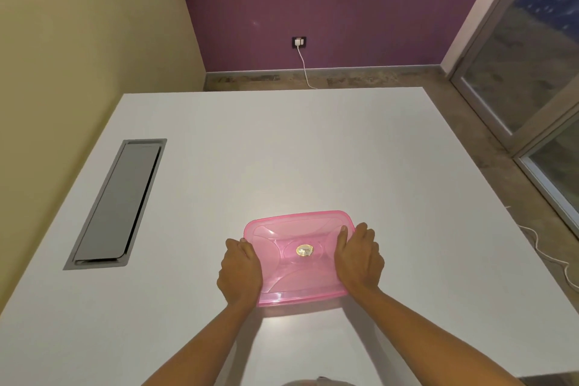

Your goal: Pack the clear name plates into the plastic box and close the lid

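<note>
Pink translucent plastic box [299,257], lidded, gripped by left hand [239,273], right hand [358,260].

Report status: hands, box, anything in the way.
Left hand and right hand press the short ends of the pink translucent plastic box, lid on. No name plates visible. White table unobstructed.

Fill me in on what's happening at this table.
A person is working bare-handed on a pink box that sits on a white table. The lid is on it. The left hand presses on the box's left edge and the right hand on its right edge, as if pushing the lid shut. No name plates lie loose on the table; whether any are inside cannot be made out through the tinted plastic.
</note>
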A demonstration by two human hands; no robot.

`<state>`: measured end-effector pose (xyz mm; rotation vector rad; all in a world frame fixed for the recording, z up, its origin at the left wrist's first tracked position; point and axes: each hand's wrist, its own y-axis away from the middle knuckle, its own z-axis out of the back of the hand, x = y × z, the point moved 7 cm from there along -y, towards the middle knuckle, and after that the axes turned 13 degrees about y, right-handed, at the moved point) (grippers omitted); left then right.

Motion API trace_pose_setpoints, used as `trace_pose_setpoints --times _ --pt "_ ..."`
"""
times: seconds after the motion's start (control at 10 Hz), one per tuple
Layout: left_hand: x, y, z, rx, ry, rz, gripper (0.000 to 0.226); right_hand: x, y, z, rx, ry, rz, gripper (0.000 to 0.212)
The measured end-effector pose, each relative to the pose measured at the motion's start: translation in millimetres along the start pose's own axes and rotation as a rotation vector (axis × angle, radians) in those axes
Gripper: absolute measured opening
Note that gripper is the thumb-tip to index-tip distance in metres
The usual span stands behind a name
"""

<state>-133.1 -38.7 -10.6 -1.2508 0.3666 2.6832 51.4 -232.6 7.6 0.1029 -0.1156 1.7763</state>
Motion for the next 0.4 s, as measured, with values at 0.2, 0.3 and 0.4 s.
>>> trace_pose_setpoints --times 0.2,0.3,0.4 --pt "-3 2 2 0.043 0.091 -0.013 0.032 13 -3 6 -0.084 0.008 0.189 0.037" --pt "-14 2 6 0.038 0.017 -0.073 0.039 21 -10 7 -0.092 -0.004 0.329 0.050" --pt "-30 -2 11 0.021 -0.024 -0.191 0.045 36 -14 13 -0.082 0.012 0.423 0.055"
